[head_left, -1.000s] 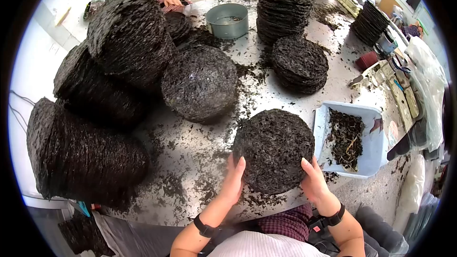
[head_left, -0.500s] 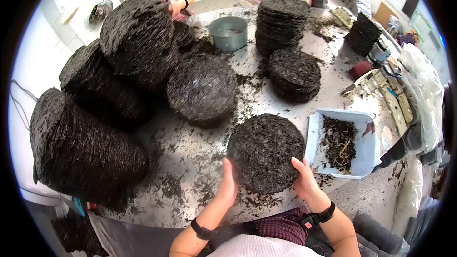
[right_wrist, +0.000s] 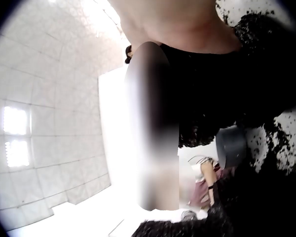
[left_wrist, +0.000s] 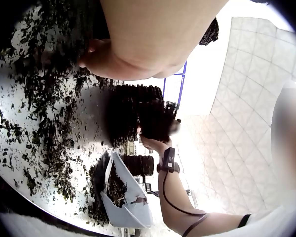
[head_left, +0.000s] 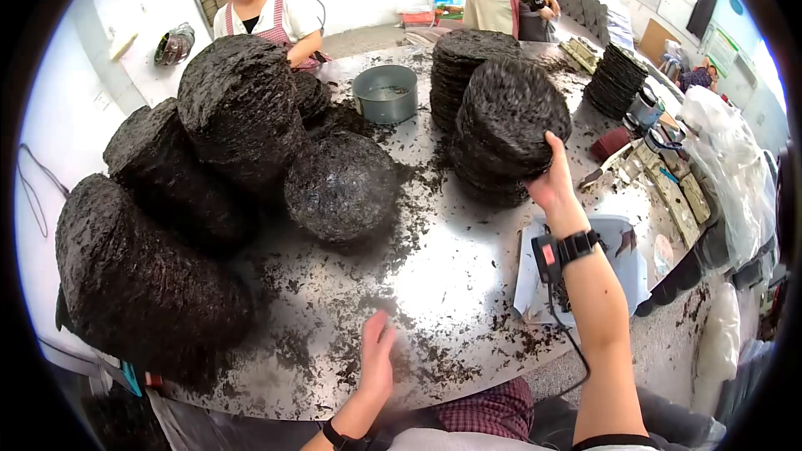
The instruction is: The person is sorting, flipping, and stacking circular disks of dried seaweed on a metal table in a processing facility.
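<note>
Evidently gripped the dark disc (head_left: 514, 104) by its four o'clock rim with the right hand (head_left: 553, 185), tilted over the lower stack (head_left: 491, 187) at one o'clock, left hand (head_left: 378, 363) released, and judged it light, stiff, crumbly, best cradled broadly from beneath.

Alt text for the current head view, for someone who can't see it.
The right hand grips the edge of a dark round disc at a stack, while the open left hand is over a crumb-strewn metal table. Thick dark stacks lean at left; a pale blue tray sits at right.
</note>
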Demonstrator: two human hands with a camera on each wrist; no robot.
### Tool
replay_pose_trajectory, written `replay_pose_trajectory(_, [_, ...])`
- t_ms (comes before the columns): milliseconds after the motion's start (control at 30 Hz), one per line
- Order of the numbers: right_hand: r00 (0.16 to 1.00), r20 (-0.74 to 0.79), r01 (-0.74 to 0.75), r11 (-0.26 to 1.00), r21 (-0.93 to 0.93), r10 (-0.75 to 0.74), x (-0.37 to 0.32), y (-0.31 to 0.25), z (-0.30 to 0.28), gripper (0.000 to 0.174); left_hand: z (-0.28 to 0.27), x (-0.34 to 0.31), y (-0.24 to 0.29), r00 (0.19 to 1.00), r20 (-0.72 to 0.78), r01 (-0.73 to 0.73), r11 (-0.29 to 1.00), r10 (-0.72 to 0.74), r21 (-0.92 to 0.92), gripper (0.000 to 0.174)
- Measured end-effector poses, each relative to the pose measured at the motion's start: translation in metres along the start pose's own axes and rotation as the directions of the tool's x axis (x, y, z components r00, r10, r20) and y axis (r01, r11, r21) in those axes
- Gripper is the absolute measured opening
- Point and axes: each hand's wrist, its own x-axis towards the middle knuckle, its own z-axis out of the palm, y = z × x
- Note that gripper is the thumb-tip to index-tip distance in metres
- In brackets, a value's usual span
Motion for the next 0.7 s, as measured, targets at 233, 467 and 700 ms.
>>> replay_pose_trajectory(233, [0.968, -0.105, 0.189, 0.94, -0.284, -0.227, -0.036, 0.008, 0.014, 0.08, -0.032, 0.002, 0.011, 1.0, -0.011, 0.009, 0.994, -0.008, 0.113, 0.057])
replay_pose_trajectory(467, [0.554, 0.814, 0.828, 0.014, -0.56, -0.173, -0.116, 0.135, 0.08, 0.056, -0.051, 0.05, 0.04, 0.997, -0.053, -0.035, 0.973, 0.048, 0.228, 0.061])
replay_pose_trajectory(700, [0.557, 0.827, 0.8, -0.314, -0.51, 0.075, -0.113, 0.202, 0.097, 0.07, -0.049, 0.069, 0.077, 0.954, -0.171, -0.214, 0.957, 0.248, 0.195, 0.066])
